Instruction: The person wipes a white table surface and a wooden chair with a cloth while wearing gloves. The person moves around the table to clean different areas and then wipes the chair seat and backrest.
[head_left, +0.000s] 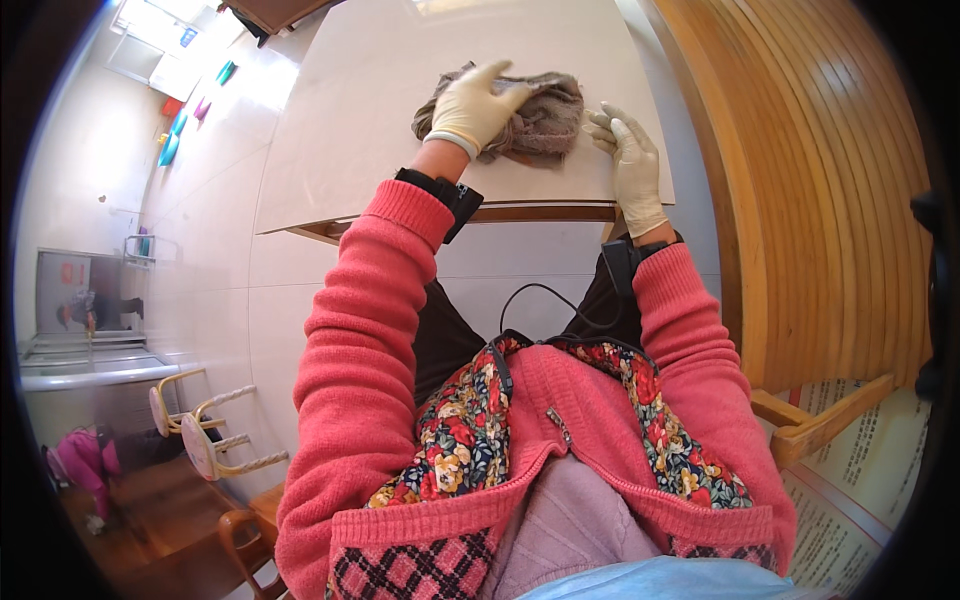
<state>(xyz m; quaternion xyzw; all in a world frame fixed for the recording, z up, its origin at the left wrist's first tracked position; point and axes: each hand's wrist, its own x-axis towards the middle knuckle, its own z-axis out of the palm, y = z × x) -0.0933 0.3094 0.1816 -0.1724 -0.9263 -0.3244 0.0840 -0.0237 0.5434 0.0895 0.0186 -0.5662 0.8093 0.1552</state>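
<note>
A crumpled grey-brown cloth (551, 124) lies bunched on a pale tabletop (345, 142). My left hand (480, 109), in a cream rubber glove, rests on the cloth's left part, with thumb and forefinger spread; its other fingers are partly hidden, so a grip on the fabric cannot be made out. Just right of the cloth, apart from it, my right hand (630, 154) in a like glove is over the table's right edge with its fingers loosely bent and nothing seen in them. Black devices are strapped to both wrists.
A slatted wooden bench (810, 187) stands close on the right. Two stools (202, 442) are on the tiled floor at the left. Coloured basins (169, 150) lie farther off. A person in pink (86, 465) bends at the lower left; another person (82, 309) appears above.
</note>
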